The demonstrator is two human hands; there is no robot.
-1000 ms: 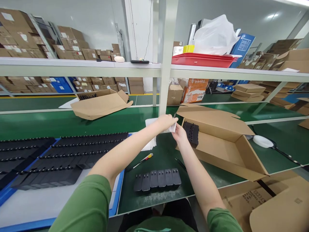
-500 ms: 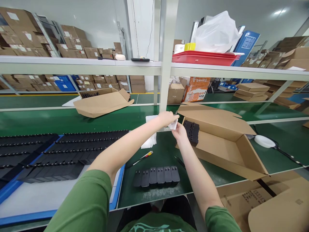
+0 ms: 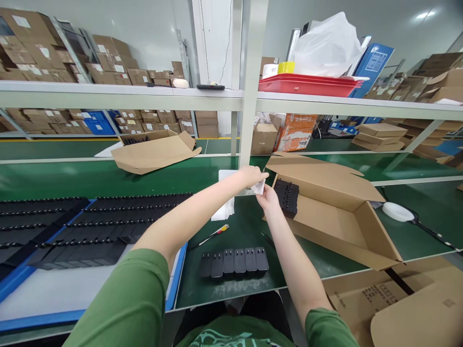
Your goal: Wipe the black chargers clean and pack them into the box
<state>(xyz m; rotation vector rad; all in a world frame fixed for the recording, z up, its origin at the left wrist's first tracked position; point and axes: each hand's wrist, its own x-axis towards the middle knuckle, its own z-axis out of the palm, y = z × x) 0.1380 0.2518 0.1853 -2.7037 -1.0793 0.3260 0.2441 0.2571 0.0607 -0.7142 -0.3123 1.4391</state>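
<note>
My left hand (image 3: 250,176) and my right hand (image 3: 268,197) meet in front of the shelf post. Between them is a small white piece of paper (image 3: 258,187). The right fingers grip it from below, while those of the left are closed at its upper edge. A thin grey tip shows by the left fingertips, too small to name. Under my left forearm lie more white sheets (image 3: 224,211) on the green bench. Nearer to me, several black plug adapters (image 3: 234,262) stand side by side in a row, prongs up.
An open cardboard box (image 3: 334,212) with black adapters (image 3: 287,197) at its left end lies right. At left, a blue-edged tray (image 3: 72,284) carries rows of adapters. A cable with coloured plugs (image 3: 220,230) and tweezers-like tool (image 3: 268,239) lie between. The shelf post (image 3: 249,86) rises ahead.
Both hands stay at nearly the same place with the paper between them. The view has shifted very slightly; nothing else has visibly moved.
</note>
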